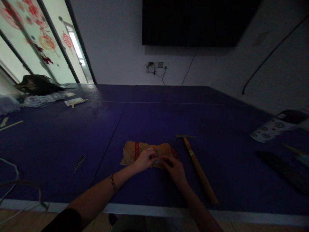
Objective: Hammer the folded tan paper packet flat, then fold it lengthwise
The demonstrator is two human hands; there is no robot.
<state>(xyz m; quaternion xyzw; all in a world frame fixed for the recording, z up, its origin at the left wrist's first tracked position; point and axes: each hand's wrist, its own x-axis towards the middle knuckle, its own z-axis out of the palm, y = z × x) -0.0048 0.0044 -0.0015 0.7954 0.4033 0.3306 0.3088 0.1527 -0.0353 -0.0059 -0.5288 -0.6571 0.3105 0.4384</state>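
Observation:
A tan patterned cloth (129, 151) with red and orange parts lies near the front of the blue table (149, 119). Over its middle, my left hand (145, 159) has its fingers pinched together. My right hand (174, 167) is closed too, its fingertips close to the left ones above the cloth's right half. Something small and pale shows between the two hands, too dim to make out. Just right of my right hand lies a hammer (200, 169) with a wooden handle, its head pointing away from me. Several nails (80, 163) are in a small pile to the left.
White cables (16, 174) curl at the left front edge. A dark bag (38, 84) and a plastic packet (75, 101) sit at the back left. On the right are a patterned white item (267, 129) and a dark flat object (281, 167). A wall with sockets stands behind.

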